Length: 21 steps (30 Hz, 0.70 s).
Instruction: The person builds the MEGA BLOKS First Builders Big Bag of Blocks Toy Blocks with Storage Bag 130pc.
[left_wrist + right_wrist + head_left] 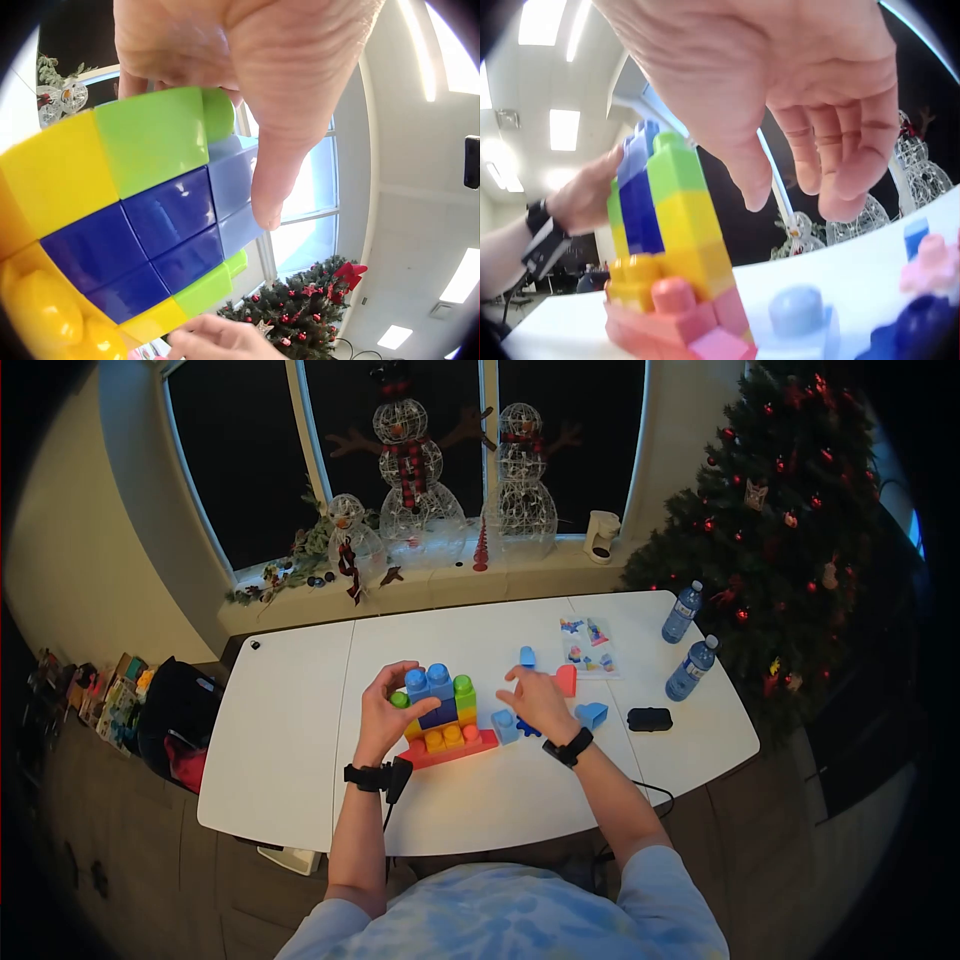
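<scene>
A structure of stacked toy building blocks (438, 712) stands on the white table, with a coral-red base (450, 752), yellow, green and dark blue blocks, and a light blue block (232, 180) on top. At its upper left, my left hand (385, 710) grips it, the thumb across the light blue front and the fingers behind, partly hidden. To the right of the structure, my right hand (538, 702) hovers with relaxed fingers and holds nothing. Below that hand lie a loose pale blue block (504, 726) and a dark blue piece (528, 728).
More loose pieces lie farther right: a blue block (592, 715), a coral piece (566, 680) and a small blue one (528, 656). Beyond are a picture sheet (590, 648), two water bottles (682, 612) and a flat black object (650, 719). A cable crosses the table's front edge.
</scene>
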Tool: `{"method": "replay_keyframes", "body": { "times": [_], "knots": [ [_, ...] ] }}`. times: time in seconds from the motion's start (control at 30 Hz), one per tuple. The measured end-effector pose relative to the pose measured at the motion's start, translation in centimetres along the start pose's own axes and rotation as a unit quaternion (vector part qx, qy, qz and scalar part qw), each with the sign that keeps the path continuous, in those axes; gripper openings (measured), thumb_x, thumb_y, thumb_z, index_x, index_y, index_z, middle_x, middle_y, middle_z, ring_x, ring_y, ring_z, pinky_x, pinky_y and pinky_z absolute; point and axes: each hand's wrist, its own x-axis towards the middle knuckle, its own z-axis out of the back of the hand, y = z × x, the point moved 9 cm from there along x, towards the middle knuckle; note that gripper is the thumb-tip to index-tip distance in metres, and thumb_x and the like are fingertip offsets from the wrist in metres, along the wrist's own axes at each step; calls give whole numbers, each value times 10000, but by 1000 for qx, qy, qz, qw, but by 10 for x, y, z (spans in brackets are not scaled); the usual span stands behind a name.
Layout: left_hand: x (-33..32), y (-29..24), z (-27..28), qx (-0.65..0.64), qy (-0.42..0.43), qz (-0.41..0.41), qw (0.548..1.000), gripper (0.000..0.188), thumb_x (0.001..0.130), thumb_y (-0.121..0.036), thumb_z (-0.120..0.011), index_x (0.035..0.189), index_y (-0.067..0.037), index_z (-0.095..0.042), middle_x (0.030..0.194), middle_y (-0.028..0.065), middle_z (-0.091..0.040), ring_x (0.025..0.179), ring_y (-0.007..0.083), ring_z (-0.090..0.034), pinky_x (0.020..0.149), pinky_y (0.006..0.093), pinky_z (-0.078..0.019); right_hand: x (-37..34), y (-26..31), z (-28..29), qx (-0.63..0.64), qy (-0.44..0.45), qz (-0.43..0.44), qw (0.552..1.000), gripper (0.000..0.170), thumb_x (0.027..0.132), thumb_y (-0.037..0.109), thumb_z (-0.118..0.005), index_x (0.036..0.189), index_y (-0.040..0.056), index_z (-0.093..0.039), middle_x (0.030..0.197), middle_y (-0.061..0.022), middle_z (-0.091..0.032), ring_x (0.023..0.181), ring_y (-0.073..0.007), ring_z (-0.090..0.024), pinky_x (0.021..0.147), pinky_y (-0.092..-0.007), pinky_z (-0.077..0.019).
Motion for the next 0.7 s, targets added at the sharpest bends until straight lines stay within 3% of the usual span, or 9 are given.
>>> {"method": "replay_keyframes", "body": {
  "times": [0.13, 0.27, 0.33, 0.4, 0.47, 0.5, 0.57, 0.7],
  "knots": [
    [3, -13, -7, 22, -15, -15, 1000, 580, 725, -108, -920, 1218, -7, -633, 1117, 81, -705, 1015, 166, -672, 892, 313, -556, -32, -5, -52, -113, 18, 5, 993, 438, 837, 281, -790, 1148, 34, -605, 951, -177, -711, 869, -358, -711, 727, -470, -574],
    [1, -8, -8, 22, -16, 16, 999, 558, 742, -111, -910, 1222, -15, -642, 1034, 65, -710, 939, 138, -675, 846, 285, -562, -26, -13, -60, -111, 37, -14, 993, 455, 815, 264, -795, 1152, 45, -581, 980, -188, -701, 898, -360, -709, 742, -469, -578],
    [1, -7, -8, 18, -17, 17, 1000, 554, 734, -104, -915, 1210, -14, -646, 1021, 63, -716, 927, 137, -680, 840, 287, -566, -11, -3, -16, -24, -74, 9, 997, 410, 828, 206, -775, 1165, 48, -601, 993, -184, -706, 890, -354, -709, 738, -448, -573],
    [1, -6, -8, 13, -18, 20, 1000, 549, 726, -96, -919, 1198, -13, -651, 1008, 62, -722, 916, 136, -685, 833, 289, -571, 5, 28, 32, 149, -117, 49, 981, 409, 850, 149, -755, 1234, 65, -640, 1063, -167, -716, 887, -324, -708, 770, -420, -567],
    [2, -4, -9, 5, -11, 13, 1000, 540, 731, -89, -915, 1197, -14, -651, 1007, 64, -719, 918, 130, -682, 830, 285, -571, 16, 75, 69, 250, -131, 152, 947, 422, 854, 86, -734, 1269, 78, -657, 1074, -141, -717, 891, -294, -686, 807, -383, -554],
    [2, -4, -9, 5, -11, 13, 1000, 540, 731, -89, -915, 1197, -14, -651, 1007, 64, -719, 918, 130, -682, 830, 285, -571, 22, 90, 80, 251, -131, 152, 947, 422, 854, 86, -734, 1269, 78, -657, 1074, -141, -717, 891, -294, -686, 807, -383, -554],
    [2, -6, -9, 6, -13, 10, 1000, 542, 720, -83, -921, 1184, -8, -651, 1007, 64, -722, 917, 133, -683, 828, 290, -572, 24, 138, 81, 256, -47, 265, 928, 470, 851, 76, -728, 1312, 81, -636, 1076, -135, -715, 924, -286, -673, 850, -370, -538],
    [1, -7, -7, 31, -12, 32, 999, 525, 728, -112, -925, 1149, 19, -638, 967, 78, -720, 872, 141, -680, 819, 296, -569, 28, 168, 65, 259, 13, 289, 921, 458, 845, 76, -725, 1294, 71, -633, 1067, -141, -712, 953, -300, -676, 875, -374, -527]
  ]
}}
